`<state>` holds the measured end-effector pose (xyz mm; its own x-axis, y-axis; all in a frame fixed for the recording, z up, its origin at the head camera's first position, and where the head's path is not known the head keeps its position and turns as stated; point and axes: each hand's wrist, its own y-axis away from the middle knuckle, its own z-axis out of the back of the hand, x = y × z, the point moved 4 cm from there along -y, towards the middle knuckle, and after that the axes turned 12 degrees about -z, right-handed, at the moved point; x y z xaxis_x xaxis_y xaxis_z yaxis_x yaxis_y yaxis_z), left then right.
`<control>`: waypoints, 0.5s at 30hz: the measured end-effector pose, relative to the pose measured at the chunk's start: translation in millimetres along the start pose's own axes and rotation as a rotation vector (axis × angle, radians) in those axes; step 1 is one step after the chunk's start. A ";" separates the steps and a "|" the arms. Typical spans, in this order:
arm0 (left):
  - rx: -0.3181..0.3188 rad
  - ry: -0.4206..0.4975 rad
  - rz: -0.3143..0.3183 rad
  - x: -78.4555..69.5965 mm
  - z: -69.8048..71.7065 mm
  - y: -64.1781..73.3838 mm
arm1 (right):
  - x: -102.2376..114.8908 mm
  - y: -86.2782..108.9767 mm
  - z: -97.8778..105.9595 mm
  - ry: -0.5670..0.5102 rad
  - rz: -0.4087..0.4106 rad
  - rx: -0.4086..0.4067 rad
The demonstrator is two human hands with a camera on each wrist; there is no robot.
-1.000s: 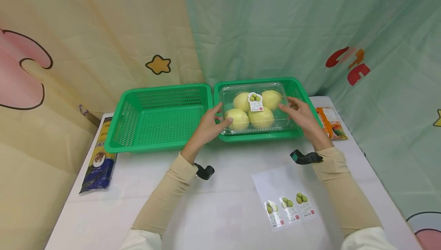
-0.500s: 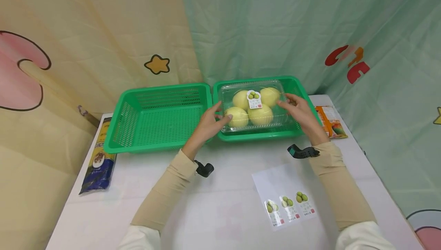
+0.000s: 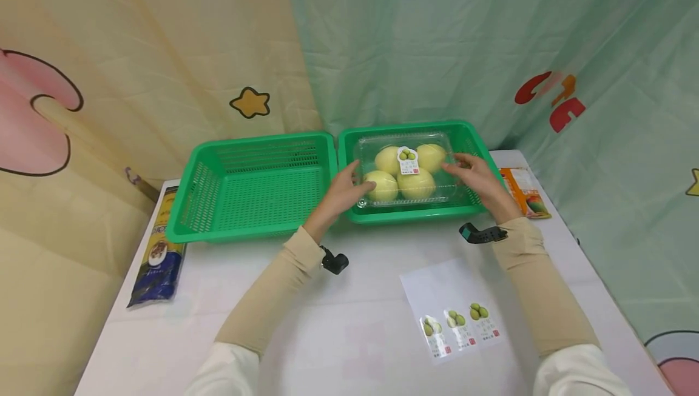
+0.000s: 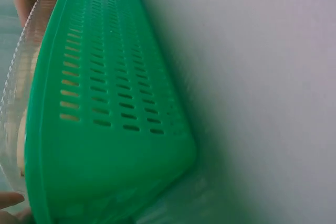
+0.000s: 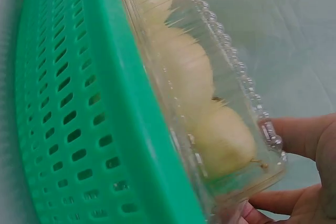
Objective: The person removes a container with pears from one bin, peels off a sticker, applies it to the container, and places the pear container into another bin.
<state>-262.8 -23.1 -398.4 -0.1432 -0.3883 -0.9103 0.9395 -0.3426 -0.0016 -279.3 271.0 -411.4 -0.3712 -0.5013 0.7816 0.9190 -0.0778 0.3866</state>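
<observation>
A clear plastic clamshell box (image 3: 445, 194) of pale yellow pears (image 5: 223, 140) sits within the right green basket (image 3: 415, 218), its upper part above the rim in the right wrist view. A white label (image 3: 408, 162) with a picture of green fruit is on its lid. My left hand (image 3: 343, 191) holds the box's left end, thumb over the lid's edge. At the right end my right hand (image 3: 482, 181) grips the box. In the right wrist view its thumb lies at the lid's beaded edge and its other fingers are lower on the end wall.
A second green basket (image 3: 262, 199) stands left of the first. A blue-and-gold packet (image 3: 157, 256) lies beside it, and an orange packet (image 3: 526, 196) lies at the right. A sheet of fruit labels (image 3: 450, 317) is on the white table (image 3: 338, 335) in front.
The box rose slightly, then shifted a little right and down in the right basket. Both hands moved along with it, keeping hold of its ends.
</observation>
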 end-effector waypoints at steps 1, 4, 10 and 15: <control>-0.012 0.007 0.004 -0.5 -1.6 -1.0 | -1.2 -1.2 -0.7 0.002 -0.005 0.005; -0.036 0.028 0.011 -0.9 -6.2 -4.5 | -5.2 -4.6 -2.4 0.013 -0.018 0.019; -0.036 0.071 0.058 0.7 -14.4 -8.9 | -9.4 -12.4 -4.2 0.040 -0.032 0.072; -0.014 0.116 0.107 3.7 -22.3 -11.5 | -12.1 -18.3 -4.0 0.070 -0.065 0.100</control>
<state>-267.2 -1.5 -410.9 -0.0062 -0.3204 -0.9473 0.9518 -0.2923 0.0927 -291.1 275.0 -429.9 -0.4162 -0.5575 0.7183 0.8740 -0.0272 0.4852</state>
